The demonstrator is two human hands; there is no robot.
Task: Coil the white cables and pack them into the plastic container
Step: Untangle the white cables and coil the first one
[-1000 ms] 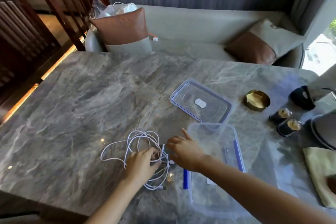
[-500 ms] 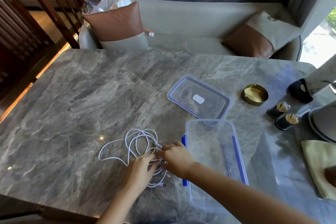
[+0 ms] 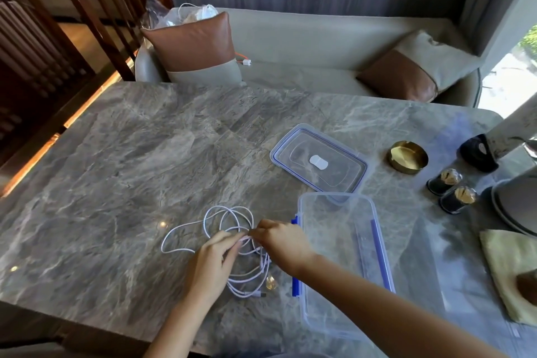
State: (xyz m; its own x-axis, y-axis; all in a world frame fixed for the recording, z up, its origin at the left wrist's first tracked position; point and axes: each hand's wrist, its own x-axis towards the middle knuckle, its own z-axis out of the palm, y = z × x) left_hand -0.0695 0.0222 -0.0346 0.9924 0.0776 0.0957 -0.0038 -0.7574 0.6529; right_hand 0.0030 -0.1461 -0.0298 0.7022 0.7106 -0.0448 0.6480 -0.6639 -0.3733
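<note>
Both hands work at a loose tangle of white cable (image 3: pixel 229 221) on the worktop (image 3: pixel 130 168)

The left hand (image 3: pixel 212 259) and right hand (image 3: pixel 283 243) meet over the crossed loops, fingers (image 3: pixel 232 241) of each pinching a strand. The heap lies just left of the open container (image 3: pixel 374 212), which has no cable in it. Pulling the strands apart may cinch the loops into a knot, and the plug end near the front edge could snag.

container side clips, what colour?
Blue clips on the clear plastic container. The head view shows them best.
</note>
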